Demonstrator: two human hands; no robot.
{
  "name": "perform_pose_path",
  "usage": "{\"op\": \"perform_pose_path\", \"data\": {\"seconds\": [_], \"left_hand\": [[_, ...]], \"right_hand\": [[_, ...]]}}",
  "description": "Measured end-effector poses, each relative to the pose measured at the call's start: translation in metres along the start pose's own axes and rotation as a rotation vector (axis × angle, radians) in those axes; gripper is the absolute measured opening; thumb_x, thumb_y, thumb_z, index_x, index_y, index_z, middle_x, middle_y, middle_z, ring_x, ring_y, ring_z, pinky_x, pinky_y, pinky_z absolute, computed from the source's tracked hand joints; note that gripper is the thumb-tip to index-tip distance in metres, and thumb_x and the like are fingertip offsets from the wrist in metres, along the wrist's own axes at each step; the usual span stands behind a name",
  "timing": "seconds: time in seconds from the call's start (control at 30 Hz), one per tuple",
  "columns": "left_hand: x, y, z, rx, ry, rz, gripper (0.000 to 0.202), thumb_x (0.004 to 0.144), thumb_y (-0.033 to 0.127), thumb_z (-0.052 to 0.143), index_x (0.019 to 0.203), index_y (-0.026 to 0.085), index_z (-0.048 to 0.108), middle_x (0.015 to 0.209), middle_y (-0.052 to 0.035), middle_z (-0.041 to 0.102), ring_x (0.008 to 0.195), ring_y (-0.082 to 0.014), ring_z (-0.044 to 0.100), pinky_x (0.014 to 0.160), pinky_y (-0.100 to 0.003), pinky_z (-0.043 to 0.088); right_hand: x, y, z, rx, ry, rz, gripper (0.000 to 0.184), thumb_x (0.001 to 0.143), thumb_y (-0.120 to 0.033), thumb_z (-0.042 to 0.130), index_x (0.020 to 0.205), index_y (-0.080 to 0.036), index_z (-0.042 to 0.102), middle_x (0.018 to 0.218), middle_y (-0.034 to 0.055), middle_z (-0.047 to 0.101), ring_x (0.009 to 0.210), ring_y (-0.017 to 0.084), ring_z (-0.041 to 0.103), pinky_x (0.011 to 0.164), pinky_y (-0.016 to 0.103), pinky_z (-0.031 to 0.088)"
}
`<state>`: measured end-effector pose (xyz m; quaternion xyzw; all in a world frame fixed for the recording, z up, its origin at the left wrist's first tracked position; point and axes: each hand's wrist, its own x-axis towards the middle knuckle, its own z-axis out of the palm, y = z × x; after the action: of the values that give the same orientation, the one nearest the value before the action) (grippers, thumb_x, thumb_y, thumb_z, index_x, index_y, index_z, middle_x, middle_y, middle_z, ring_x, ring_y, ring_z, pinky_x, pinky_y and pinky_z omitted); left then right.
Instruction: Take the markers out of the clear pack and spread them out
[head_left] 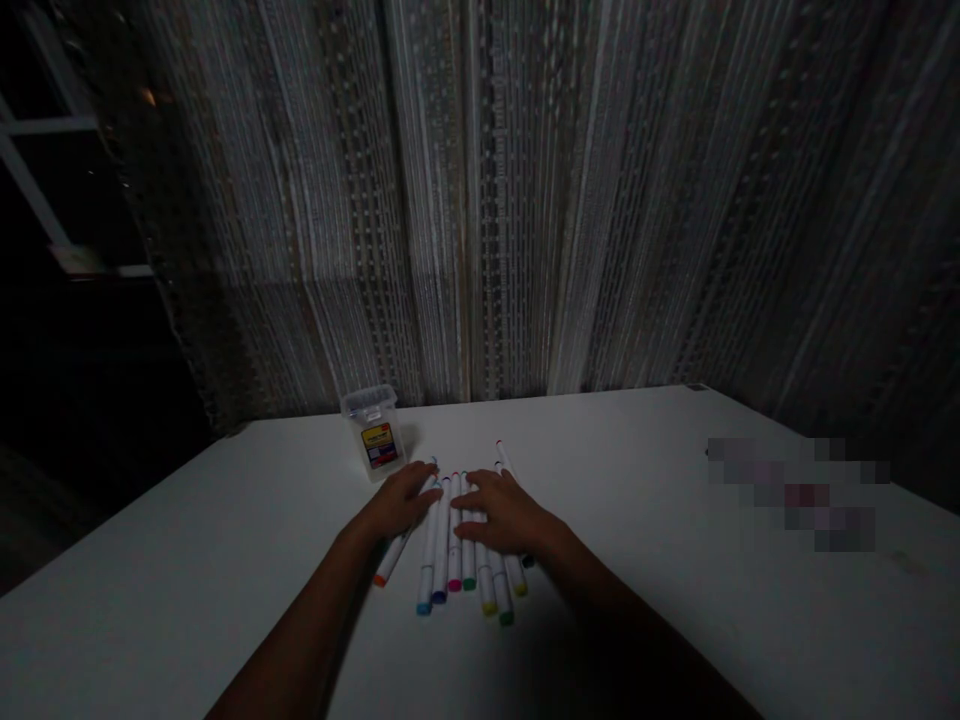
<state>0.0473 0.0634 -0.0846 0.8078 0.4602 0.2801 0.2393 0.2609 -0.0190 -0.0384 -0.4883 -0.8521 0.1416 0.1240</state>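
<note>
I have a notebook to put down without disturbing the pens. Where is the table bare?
The white table is bare left of the left hand and clear box, and between the right hand and the blurred patch. The markers crowd the middle.

Markers (454, 545) lie side by side on table (225, 560), centre of frame. Left hand (401, 500) rests on their left part, right hand (504, 515) on their right. Plastic box (373, 432) stands behind left hand, just beside. Curtain (525, 200) hangs behind table.
</note>
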Motion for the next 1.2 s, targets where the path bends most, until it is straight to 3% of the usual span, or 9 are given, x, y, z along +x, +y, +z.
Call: {"op": "perform_pose_path", "data": {"seconds": [0.2, 0.33, 0.6, 0.9, 1.07, 1.2], "left_hand": [[-0.001, 0.003, 0.004, 0.043, 0.031, -0.001, 0.058, 0.075, 0.050, 0.055, 0.122, 0.016, 0.053, 0.138, -0.0125, 0.045, 0.131, -0.0273, 0.034, 0.110, -0.041, 0.026], [-0.002, 0.005, -0.003, 0.059, 0.037, 0.007, 0.062, 0.067, 0.049, 0.065, 0.119, 0.016, 0.056, 0.133, -0.0135, 0.049, 0.127, -0.0284, 0.040, 0.108, -0.040, 0.030], [-0.002, 0.012, -0.010, 0.112, 0.006, 0.015, 0.044, 0.069, 0.044, 0.064, 0.106, 0.020, 0.065, 0.118, -0.0094, 0.059, 0.108, -0.0269, 0.057, 0.094, -0.036, 0.044], [-0.004, 0.018, -0.010, 0.123, 0.069, 0.004, 0.052, 0.073, 0.045, 0.059, 0.116, 0.016, 0.059, 0.129, -0.0140, 0.052, 0.118, -0.0300, 0.050, 0.100, -0.042, 0.039], [-0.008, 0.028, 0.001, 0.030, -0.077, 0.102, 0.061, 0.068, 0.051, 0.065, 0.121, 0.020, 0.056, 0.141, -0.0118, 0.039, 0.131, -0.0286, 0.035, 0.108, -0.042, 0.028], [-0.010, 0.035, 0.009, 0.071, -0.144, 0.082, 0.070, 0.067, 0.055, 0.064, 0.127, 0.022, 0.051, 0.141, -0.0120, 0.040, 0.131, -0.0306, 0.033, 0.109, -0.046, 0.025]], "right_hand": [[0.001, 0.001, 0.000, -0.052, 0.075, -0.009, 0.041, 0.083, -0.038, 0.052, 0.120, -0.021, 0.056, 0.130, 0.0137, 0.048, 0.121, 0.026, 0.041, 0.101, 0.047, 0.026], [0.003, 0.005, 0.002, -0.106, 0.163, 0.037, 0.042, 0.083, -0.035, 0.051, 0.120, -0.015, 0.054, 0.124, 0.0146, 0.051, 0.117, 0.024, 0.044, 0.099, 0.039, 0.030], [0.005, 0.008, 0.002, -0.213, 0.240, 0.223, 0.032, 0.086, -0.029, 0.042, 0.106, -0.013, 0.060, 0.108, 0.0141, 0.057, 0.104, 0.024, 0.049, 0.087, 0.035, 0.038], [0.004, 0.013, -0.004, -0.263, 0.274, 0.389, 0.031, 0.086, -0.026, 0.039, 0.102, -0.013, 0.062, 0.112, 0.0146, 0.057, 0.105, 0.025, 0.049, 0.084, 0.034, 0.042], [0.004, 0.011, -0.004, -0.294, 0.250, 0.418, 0.030, 0.085, -0.027, 0.041, 0.098, -0.012, 0.063, 0.108, 0.0164, 0.058, 0.101, 0.027, 0.052, 0.079, 0.035, 0.044], [0.003, 0.010, -0.005, -0.309, 0.246, 0.429, 0.030, 0.083, -0.027, 0.043, 0.098, -0.010, 0.063, 0.107, 0.0176, 0.057, 0.098, 0.028, 0.055, 0.077, 0.036, 0.045]]}}
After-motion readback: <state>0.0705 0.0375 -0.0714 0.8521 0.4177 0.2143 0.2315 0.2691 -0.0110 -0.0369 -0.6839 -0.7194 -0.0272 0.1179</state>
